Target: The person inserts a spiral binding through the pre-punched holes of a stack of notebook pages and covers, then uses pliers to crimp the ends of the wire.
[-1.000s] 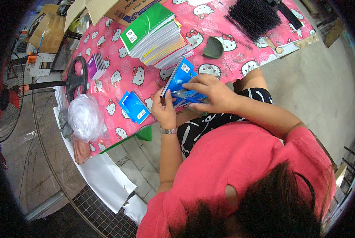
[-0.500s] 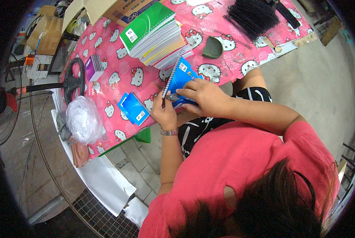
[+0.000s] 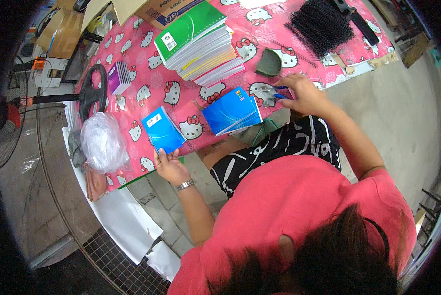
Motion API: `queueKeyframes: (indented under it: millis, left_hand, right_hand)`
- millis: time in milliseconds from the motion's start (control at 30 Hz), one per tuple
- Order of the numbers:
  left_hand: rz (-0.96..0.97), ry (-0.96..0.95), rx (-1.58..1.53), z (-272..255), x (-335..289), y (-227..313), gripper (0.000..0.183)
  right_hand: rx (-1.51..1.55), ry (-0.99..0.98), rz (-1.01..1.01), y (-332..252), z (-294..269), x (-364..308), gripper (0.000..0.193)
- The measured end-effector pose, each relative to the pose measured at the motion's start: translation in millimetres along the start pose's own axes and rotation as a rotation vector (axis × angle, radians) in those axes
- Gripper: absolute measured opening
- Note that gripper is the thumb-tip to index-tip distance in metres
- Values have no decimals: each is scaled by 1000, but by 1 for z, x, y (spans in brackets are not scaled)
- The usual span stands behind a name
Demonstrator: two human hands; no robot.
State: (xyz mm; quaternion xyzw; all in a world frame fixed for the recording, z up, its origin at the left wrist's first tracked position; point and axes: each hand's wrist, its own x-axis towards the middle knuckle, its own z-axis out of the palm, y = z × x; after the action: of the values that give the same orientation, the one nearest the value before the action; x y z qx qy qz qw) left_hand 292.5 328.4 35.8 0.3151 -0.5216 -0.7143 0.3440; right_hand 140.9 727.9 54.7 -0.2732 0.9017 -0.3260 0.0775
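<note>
Left grip (image 3: 173,169) touching blue spiral notebook (image 3: 163,130), pinch unclear, right grip (image 3: 305,95) closed round blue-handled pliers (image 3: 281,88), blue notebook pile (image 3: 231,110) between both

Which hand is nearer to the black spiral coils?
Right. The right hand, holding blue-handled pliers, is below the coils in the picture; the left hand is farther left, at a blue notebook.

Now has left hand (image 3: 173,168) at lower edge of leftmost blue notebook (image 3: 162,131); holds pliers (image 3: 281,97) farther right, in right hand (image 3: 306,95).
</note>
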Motion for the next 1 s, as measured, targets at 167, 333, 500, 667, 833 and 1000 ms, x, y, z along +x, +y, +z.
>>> queueKeyframes:
  millis: [167,333,500,667,833,1000]
  left_hand:
    - [94,161,493,-35,43,-33,27]
    - [415,399,1364,-1,24,-30,34]
    - [961,-532,1016,95,-38,-12,26]
    - [963,-1050,1049,129,-76,-25,23]
    - [978,-1069,1125,126,-75,-23,18]
    - [808,-1188,1001,132,-61,18,22]
  right_hand:
    - [-353,107,-245,15,5,9,39]
    - [-285,254,65,27,-17,35,18]
    - [-384,473,169,83,-17,77,25]
    - [-501,278,215,86,-8,95,21]
    - [-251,588,124,68,-15,82,29]
    - [56,342,-143,7,-10,51,34]
